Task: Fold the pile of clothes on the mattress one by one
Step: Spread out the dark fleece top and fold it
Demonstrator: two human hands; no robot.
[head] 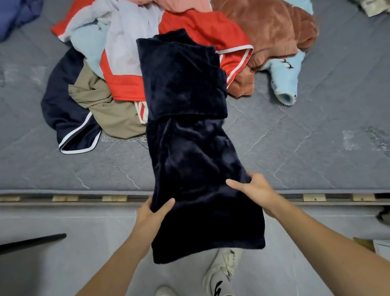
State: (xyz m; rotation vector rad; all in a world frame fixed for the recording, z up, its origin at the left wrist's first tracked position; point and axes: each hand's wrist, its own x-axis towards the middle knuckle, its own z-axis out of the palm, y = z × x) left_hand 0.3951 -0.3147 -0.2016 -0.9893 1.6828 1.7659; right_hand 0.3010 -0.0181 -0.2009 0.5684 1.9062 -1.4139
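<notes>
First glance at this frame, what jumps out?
The long dark navy velvety garment down the centre, stretched from the clothes pile over the mattress edge, its near end hanging above the floor. The left hand and right hand grip its two sides near that end. Behind it, the red garment and fuzzy rust-brown garment stand out in the pile.

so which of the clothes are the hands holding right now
The dark navy velvety garment, gripped at its near end by both hands, left and right; the other clothes lie loose.
</notes>
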